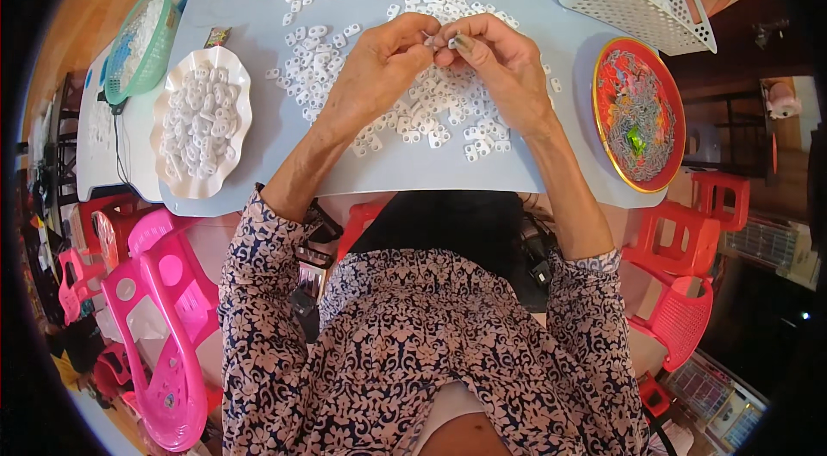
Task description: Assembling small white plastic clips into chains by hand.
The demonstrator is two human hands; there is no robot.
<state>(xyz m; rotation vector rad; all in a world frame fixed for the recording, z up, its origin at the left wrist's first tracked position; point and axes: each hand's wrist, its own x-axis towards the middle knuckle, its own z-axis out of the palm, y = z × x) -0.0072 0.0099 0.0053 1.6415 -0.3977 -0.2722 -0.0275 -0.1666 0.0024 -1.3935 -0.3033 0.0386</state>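
Above the table's middle, my left hand (385, 57) and my right hand (497, 60) meet with their fingertips pinched together. A small white plastic piece (453, 43) shows at my right thumb and finger. What the left fingertips pinch is mostly hidden by the fingers. Below and around both hands lies a spread of small white two-holed plastic pieces (422, 118). To the left, a white scalloped dish (245, 116) is heaped with similar white pieces. On the right sits a red round tray (600, 124) with a gold rim, holding many thin grey metal bits.
A perforated white basket (633, 18) of white pieces stands at the far right. At the far left is a green basket (162, 55). A small wrapper (217, 36) lies beyond the dish. Pink chairs (177, 370) and red stools (680, 236) flank the grey table (258, 8).
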